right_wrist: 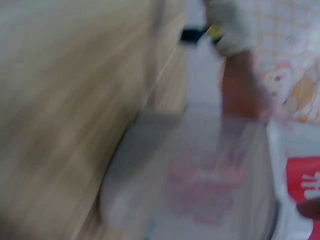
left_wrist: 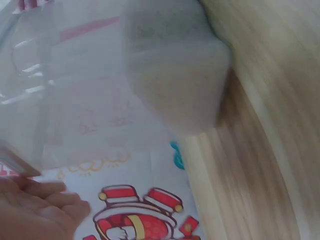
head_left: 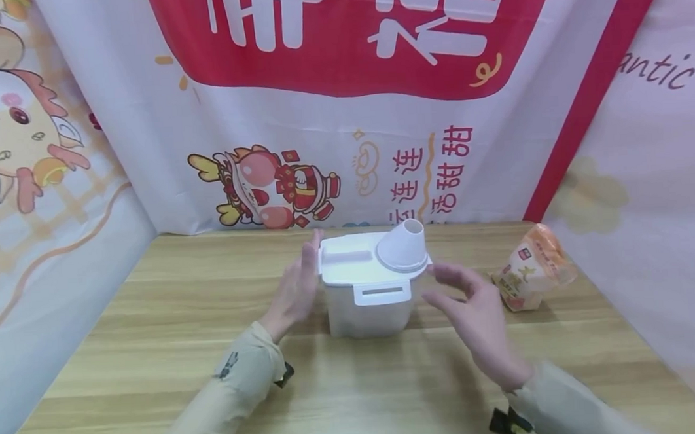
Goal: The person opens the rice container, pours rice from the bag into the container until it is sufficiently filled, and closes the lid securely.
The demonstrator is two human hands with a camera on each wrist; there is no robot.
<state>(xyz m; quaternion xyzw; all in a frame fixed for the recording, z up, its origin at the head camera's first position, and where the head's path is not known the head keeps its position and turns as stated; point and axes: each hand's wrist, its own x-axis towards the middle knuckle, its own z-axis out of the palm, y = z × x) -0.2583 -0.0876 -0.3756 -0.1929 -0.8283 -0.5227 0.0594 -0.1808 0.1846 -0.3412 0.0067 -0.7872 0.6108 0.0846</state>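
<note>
A translucent plastic storage container [head_left: 369, 315] stands upright on the table, with a white lid [head_left: 350, 259] and a cone-shaped spout cap [head_left: 405, 245] on top. Pale contents [left_wrist: 175, 90] show through its wall at the bottom in the left wrist view. My left hand [head_left: 297, 286] is at the container's left side, fingers extended by the lid's edge. On the other side my right hand [head_left: 476, 315] has thumb and fingers spread, fingertips close to the lid's right edge; whether they touch it I cannot tell. The right wrist view is blurred.
An orange and white printed plastic bag [head_left: 533, 269] stands at the right of the wooden table [head_left: 210, 296], behind my right hand. Printed cloth [head_left: 342, 119] hangs along the back edge and both sides.
</note>
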